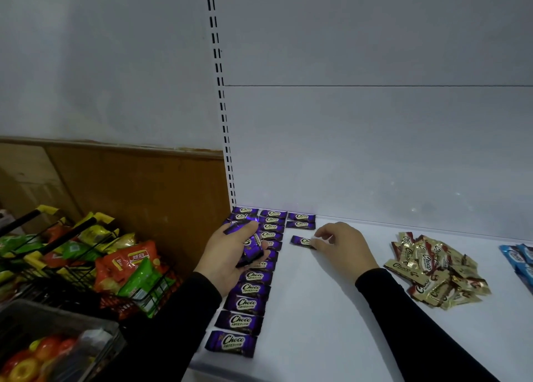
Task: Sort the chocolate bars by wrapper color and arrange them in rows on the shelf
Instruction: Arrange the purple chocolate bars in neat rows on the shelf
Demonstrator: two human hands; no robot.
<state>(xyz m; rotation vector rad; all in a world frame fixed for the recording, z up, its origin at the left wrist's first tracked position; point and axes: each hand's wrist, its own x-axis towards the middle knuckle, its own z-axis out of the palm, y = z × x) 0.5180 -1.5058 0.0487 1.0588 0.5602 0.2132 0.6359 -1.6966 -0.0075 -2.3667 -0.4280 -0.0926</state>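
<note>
L hand (230,254) is hovering palm-up over the shelf's (331,309) left edge, fingers curling round a small stack of purple bars (248,247), thumb pressing along the top one. R hand (340,244) is resting knuckles-up on the shelf, thumb and forefinger pinching the right end of a single purple bar (301,240) that is lying flat just in front of two purple bars (300,221) at the back wall; other fingers are loosely bent. Purple rows (251,289) are running front to back along the left side, wrappers touching edge to edge, partly under the L hand. Gold/brown bars (432,272) are sitting in a loose heap well to the right, blue bars (519,260) at the far right edge, cut off. Wire basket w/ snack bags (121,266) is standing left of the shelf.
</note>
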